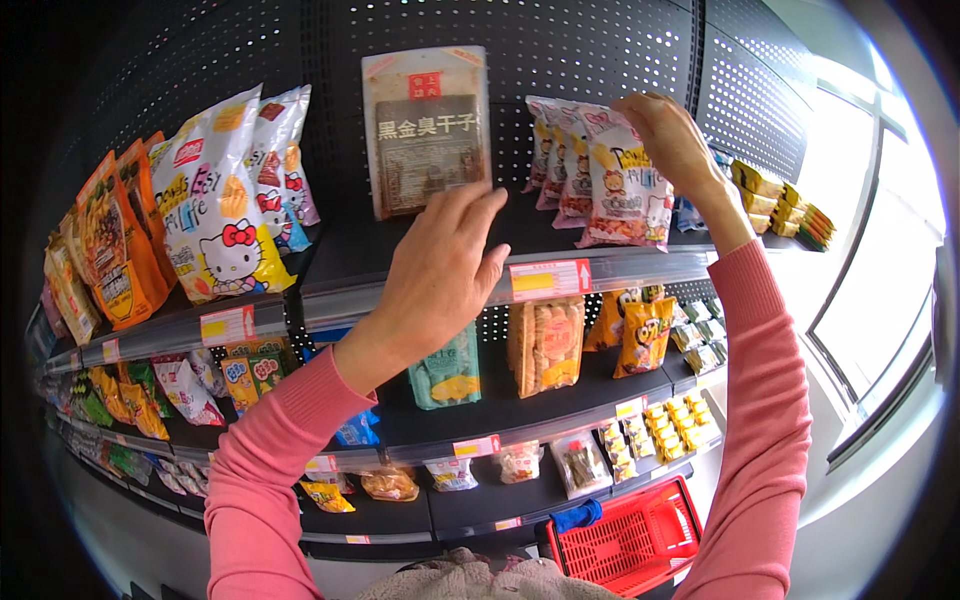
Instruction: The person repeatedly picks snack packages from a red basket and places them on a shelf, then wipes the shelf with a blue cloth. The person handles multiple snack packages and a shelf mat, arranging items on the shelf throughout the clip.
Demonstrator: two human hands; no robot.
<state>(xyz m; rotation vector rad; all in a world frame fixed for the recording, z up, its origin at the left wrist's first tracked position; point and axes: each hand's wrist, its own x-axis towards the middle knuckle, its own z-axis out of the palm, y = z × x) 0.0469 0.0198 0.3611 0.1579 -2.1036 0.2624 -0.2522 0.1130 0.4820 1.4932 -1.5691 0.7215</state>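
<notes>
My right hand (667, 139) pinches the top right corner of the front pink-and-white snack bag (619, 184), which stands upright on the upper shelf. More bags of the same look are lined up close behind it, to its left. My left hand (442, 262) is held up before the shelf's front edge, thumb apart from the fingers, with nothing in it. Its fingertips overlap the lower right of a flat clear-and-brown food packet (427, 135) that stands upright; whether they touch it I cannot tell.
Large white snack bags (217, 202) and orange bags (116, 232) stand on the upper shelf at left. Lower shelves hold a teal packet (446, 371), a biscuit bag (551, 345) and small yellow packs (671, 427). A red plastic basket (630, 536) with a blue cloth (576, 516) sits below.
</notes>
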